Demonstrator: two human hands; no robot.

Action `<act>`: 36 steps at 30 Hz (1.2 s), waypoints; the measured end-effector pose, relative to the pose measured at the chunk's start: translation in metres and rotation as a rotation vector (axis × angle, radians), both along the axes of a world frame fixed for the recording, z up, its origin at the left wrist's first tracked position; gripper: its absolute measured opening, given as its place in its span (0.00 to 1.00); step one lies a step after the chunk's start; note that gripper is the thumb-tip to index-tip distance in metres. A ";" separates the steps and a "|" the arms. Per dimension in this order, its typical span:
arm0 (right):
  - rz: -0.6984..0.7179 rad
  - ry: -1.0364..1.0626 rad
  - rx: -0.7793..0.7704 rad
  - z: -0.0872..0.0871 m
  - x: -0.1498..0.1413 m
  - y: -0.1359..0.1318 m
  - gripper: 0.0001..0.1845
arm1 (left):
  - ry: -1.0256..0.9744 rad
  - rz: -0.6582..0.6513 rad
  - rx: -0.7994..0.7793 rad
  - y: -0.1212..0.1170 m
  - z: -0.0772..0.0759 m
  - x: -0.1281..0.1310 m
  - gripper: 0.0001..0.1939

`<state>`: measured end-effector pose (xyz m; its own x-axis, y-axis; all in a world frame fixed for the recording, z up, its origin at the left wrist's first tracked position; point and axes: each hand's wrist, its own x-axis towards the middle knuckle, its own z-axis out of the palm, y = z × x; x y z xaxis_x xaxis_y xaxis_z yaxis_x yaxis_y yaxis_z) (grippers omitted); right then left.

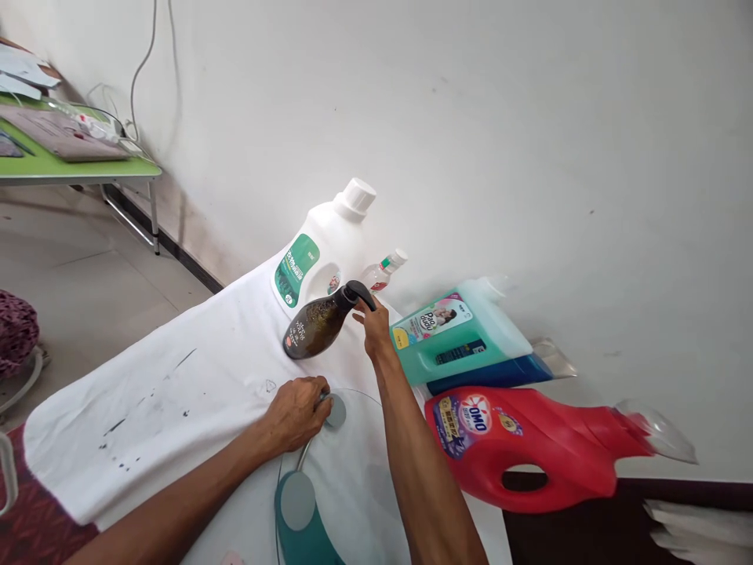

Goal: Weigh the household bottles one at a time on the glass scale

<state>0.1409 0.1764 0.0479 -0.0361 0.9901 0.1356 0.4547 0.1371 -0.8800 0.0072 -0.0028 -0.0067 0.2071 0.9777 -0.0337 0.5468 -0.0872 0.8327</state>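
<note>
Brown pump bottle (314, 328), one, in curled right fingers (370, 315); left fingers (318, 384) bent at one of two grey discs (336, 411), grip unclear.

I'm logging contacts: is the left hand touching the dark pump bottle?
No, the left hand is at a grey disc, apart from the dark pump bottle the right hand holds.

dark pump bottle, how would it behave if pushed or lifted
The dark pump bottle could tip if pushed high, being tall with a pump head on top. Its glossy sides may be slippery. Its undented outline suggests a stiff shell.
</note>
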 end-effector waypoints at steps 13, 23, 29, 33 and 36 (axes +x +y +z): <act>0.265 0.384 -0.077 0.027 -0.040 -0.063 0.39 | 0.020 0.007 0.034 -0.001 -0.002 -0.001 0.10; 0.082 0.479 0.071 0.025 -0.057 -0.075 0.32 | 0.033 -0.005 0.011 0.000 -0.003 -0.001 0.08; -0.093 0.287 0.297 0.028 -0.071 -0.115 0.26 | 0.038 -0.003 0.053 0.001 -0.006 0.000 0.08; -0.027 0.229 0.242 0.034 -0.088 -0.117 0.26 | 0.065 -0.011 0.039 0.001 -0.003 -0.002 0.08; -0.089 0.241 0.241 0.033 -0.096 -0.110 0.24 | 0.076 -0.016 0.036 0.000 -0.001 -0.003 0.08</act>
